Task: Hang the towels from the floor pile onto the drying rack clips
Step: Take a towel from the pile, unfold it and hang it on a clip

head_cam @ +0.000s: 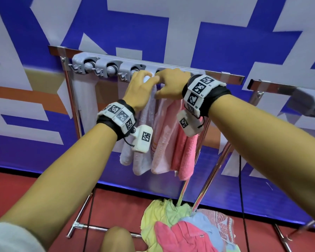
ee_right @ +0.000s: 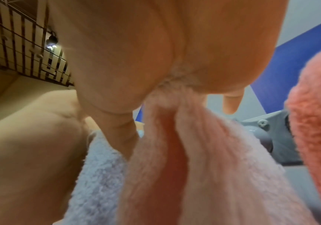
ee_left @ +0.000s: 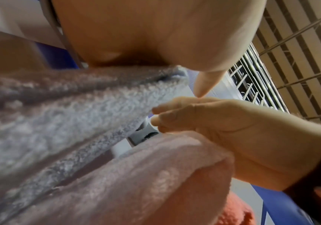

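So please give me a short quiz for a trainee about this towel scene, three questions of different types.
1. True or false: the pile on the floor is already gone.
2. Which towel does the right hand hold at the clip rail? A) lilac towel B) pale pink towel C) green towel
3. Fill in: the left hand holds the ____ towel.

Key:
1. False; towels still lie in the pile.
2. B; the right wrist view shows the pale pink towel bunched in that hand.
3. Lilac; the lilac towel runs up into that hand, beside the dark pink towel.
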The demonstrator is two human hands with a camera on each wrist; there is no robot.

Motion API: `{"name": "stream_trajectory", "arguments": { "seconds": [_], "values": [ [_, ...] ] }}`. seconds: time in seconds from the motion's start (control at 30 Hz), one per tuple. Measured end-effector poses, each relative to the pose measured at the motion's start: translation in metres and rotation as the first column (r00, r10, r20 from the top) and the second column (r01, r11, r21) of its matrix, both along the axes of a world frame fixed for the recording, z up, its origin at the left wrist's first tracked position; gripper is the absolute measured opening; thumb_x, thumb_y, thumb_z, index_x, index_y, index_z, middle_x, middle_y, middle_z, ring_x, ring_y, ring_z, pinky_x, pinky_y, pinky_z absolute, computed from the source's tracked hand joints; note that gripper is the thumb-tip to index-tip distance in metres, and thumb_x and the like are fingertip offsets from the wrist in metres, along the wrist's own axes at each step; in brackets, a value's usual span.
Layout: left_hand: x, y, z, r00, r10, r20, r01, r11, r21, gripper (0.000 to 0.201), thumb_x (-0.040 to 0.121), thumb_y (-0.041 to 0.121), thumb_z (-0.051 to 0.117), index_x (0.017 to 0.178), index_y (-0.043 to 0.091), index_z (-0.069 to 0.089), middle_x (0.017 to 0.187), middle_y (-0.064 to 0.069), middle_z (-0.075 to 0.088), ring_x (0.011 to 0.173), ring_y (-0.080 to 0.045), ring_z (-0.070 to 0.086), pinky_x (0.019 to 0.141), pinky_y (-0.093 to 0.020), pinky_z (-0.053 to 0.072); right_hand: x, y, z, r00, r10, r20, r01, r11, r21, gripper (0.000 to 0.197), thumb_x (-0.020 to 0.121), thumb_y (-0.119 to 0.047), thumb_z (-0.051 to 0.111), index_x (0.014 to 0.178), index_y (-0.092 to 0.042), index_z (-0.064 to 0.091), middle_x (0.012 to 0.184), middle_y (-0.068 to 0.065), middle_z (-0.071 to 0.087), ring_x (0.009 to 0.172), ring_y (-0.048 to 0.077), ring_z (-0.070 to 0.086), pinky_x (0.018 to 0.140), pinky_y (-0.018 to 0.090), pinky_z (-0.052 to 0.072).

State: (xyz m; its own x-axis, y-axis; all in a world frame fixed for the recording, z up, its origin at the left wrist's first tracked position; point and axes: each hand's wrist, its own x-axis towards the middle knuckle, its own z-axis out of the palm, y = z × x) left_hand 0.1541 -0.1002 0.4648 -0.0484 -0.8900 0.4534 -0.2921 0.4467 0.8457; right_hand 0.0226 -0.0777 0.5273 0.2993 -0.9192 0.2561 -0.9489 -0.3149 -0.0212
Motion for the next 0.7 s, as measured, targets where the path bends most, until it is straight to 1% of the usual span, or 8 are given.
{"name": "stream_trajectory", "arguments": {
  "seconds": [0.1,0.2,0.3,0.37,0.43,0.53,0.6,0.7],
  "values": [
    [0.000,0.003,0.000,0.997,0.035,0.072,-0.037,0.999,0.027,0.056,0.081,0.034,0.055,0.133,0.013,0.053,0.136,-0.009,0.044,0.124,-0.022,0.048,0.101,-0.030,0.037,-0.008,0.010,-0.003,0.994,-0.010,0.112,0.017,0.998,-0.067,0.025,0.076,-0.032,0.064,0.101,-0.027,0.065,0.095,-0.009,0.061,0.094,0.019,0.056,0.078,0.035,0.039],
    [0.004,0.014,-0.009,0.994,0.037,0.102,-0.043,0.997,0.063,0.064,0.088,0.016,0.057,0.149,0.019,0.037,0.151,-0.006,0.039,0.136,-0.020,0.041,0.110,-0.031,0.034,-0.020,0.024,-0.006,0.981,0.025,0.191,-0.013,0.998,-0.064,0.033,0.077,-0.028,0.065,0.109,-0.022,0.065,0.111,-0.002,0.063,0.107,0.023,0.056,0.095,0.043,0.045],
    [0.003,0.027,-0.011,0.992,0.095,0.086,-0.097,0.995,0.026,0.073,0.076,0.024,0.058,0.146,0.016,0.039,0.147,-0.010,0.045,0.134,-0.024,0.045,0.111,-0.039,0.037,-0.034,0.037,-0.007,0.967,0.060,0.248,-0.042,0.996,-0.077,0.045,0.076,-0.025,0.065,0.121,-0.023,0.061,0.124,0.001,0.062,0.117,0.023,0.055,0.098,0.042,0.046],
    [-0.001,0.037,-0.009,0.981,0.178,0.079,-0.174,0.983,-0.057,0.068,0.080,0.020,0.061,0.145,0.013,0.042,0.146,-0.011,0.043,0.135,-0.023,0.042,0.113,-0.036,0.034,-0.045,0.048,-0.007,0.966,0.074,0.247,-0.057,0.995,-0.076,0.049,0.078,-0.026,0.066,0.126,-0.021,0.058,0.125,0.004,0.061,0.117,0.024,0.054,0.098,0.039,0.046],
    [-0.006,0.048,-0.002,0.968,0.232,0.098,-0.214,0.962,-0.167,0.064,0.082,0.017,0.060,0.144,0.012,0.043,0.146,-0.010,0.042,0.136,-0.022,0.040,0.115,-0.033,0.031,-0.057,0.058,-0.008,0.964,0.086,0.251,-0.071,0.995,-0.067,0.052,0.080,-0.029,0.068,0.130,-0.020,0.056,0.130,0.004,0.059,0.119,0.022,0.053,0.096,0.030,0.043],
    [-0.026,0.067,0.006,0.954,0.226,0.196,-0.165,0.944,-0.284,0.059,0.079,0.025,0.057,0.137,0.011,0.049,0.142,-0.008,0.046,0.134,-0.024,0.040,0.115,-0.033,0.027,-0.079,0.077,-0.011,0.961,0.083,0.265,-0.067,0.995,-0.071,0.054,0.081,-0.032,0.069,0.132,-0.019,0.055,0.133,0.002,0.058,0.121,0.019,0.054,0.092,0.024,0.040],
    [-0.043,0.078,0.008,0.931,0.227,0.287,-0.126,0.935,-0.331,0.062,0.075,0.039,0.050,0.133,0.015,0.053,0.141,-0.009,0.047,0.134,-0.028,0.040,0.116,-0.042,0.028,-0.092,0.088,-0.015,0.959,0.079,0.272,-0.063,0.996,-0.068,0.052,0.079,-0.030,0.069,0.129,-0.018,0.058,0.125,0.004,0.062,0.115,0.021,0.057,0.091,0.027,0.044],
    [-0.077,0.100,0.001,0.878,0.232,0.419,-0.075,0.930,-0.359,0.069,0.073,0.049,0.043,0.135,0.020,0.053,0.153,-0.013,0.036,0.145,-0.032,0.026,0.120,-0.049,0.019,-0.122,0.107,-0.028,0.969,0.062,0.238,-0.057,0.998,-0.030,0.055,0.080,-0.030,0.070,0.131,-0.017,0.055,0.130,0.006,0.059,0.119,0.023,0.054,0.095,0.029,0.042]
  ]
}}
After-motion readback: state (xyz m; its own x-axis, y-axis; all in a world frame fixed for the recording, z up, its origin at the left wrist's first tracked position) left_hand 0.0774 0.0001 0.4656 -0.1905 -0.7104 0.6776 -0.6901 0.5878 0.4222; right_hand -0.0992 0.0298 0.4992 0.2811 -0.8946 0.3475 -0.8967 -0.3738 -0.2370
